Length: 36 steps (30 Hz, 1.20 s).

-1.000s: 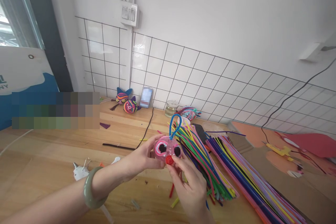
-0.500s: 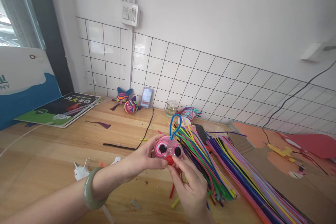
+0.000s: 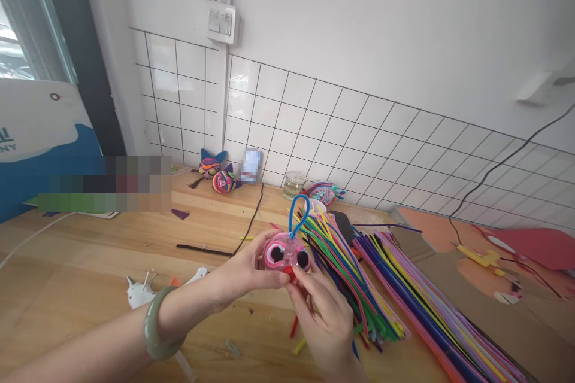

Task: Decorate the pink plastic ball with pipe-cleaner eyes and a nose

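Note:
My left hand [image 3: 248, 264] is closed round the left side of a clear pink ball ornament [image 3: 293, 251], thumb in front near its lower edge. The ball has two black eye discs with pink and white rims, and a blue pipe-cleaner loop [image 3: 299, 216] rises from its top. Low between the eyes sits a small red pipe-cleaner coil [image 3: 288, 272]. My right hand [image 3: 324, 314] pinches this coil against the ball with thumb and forefinger, which partly cover it. Its other fingers curl underneath, partly hidden.
Bundles of coloured pipe cleaners [image 3: 404, 287] lie to the right. A white glue gun [image 3: 140, 293] rests beside my left forearm. Finished striped ornaments [image 3: 224, 180] and a glass jar [image 3: 294, 185] stand along the wall. A yellow-handled tool [image 3: 478, 256] lies on cardboard at the far right.
My right fingertips have shifted slightly and cover more of the red coil. Both hands and the ball otherwise stay nearly in place.

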Available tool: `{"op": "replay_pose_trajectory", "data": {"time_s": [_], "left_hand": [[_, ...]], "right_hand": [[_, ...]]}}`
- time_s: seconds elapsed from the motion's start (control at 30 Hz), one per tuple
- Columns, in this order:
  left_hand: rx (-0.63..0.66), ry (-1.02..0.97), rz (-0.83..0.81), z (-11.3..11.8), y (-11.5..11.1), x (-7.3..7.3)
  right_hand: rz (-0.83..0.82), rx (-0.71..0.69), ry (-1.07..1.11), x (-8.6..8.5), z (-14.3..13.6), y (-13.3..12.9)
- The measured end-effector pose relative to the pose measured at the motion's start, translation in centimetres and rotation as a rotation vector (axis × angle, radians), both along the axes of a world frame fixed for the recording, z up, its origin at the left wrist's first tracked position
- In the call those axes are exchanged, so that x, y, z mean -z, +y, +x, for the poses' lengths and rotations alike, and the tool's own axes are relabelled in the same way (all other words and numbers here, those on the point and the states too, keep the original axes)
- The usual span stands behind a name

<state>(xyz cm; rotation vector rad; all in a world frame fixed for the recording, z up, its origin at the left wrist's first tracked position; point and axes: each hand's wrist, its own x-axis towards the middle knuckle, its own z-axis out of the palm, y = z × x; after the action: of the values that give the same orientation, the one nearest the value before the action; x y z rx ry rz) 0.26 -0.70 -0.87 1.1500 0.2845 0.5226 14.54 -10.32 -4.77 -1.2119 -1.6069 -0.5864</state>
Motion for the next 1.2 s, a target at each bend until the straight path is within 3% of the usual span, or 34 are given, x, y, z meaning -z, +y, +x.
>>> {"op": "replay_pose_trajectory", "data": {"time_s": [0.33,1.2], "left_hand": [[-0.036,0.023,0.003,0.14,-0.03,0.15],[-0.094,0.070,-0.004,0.03,-0.19,0.05]], "right_hand": [[-0.006,0.061,-0.058,0.16,-0.11,0.01],[-0.007,0.036,-0.073,0.01,-0.11,-0.11]]}}
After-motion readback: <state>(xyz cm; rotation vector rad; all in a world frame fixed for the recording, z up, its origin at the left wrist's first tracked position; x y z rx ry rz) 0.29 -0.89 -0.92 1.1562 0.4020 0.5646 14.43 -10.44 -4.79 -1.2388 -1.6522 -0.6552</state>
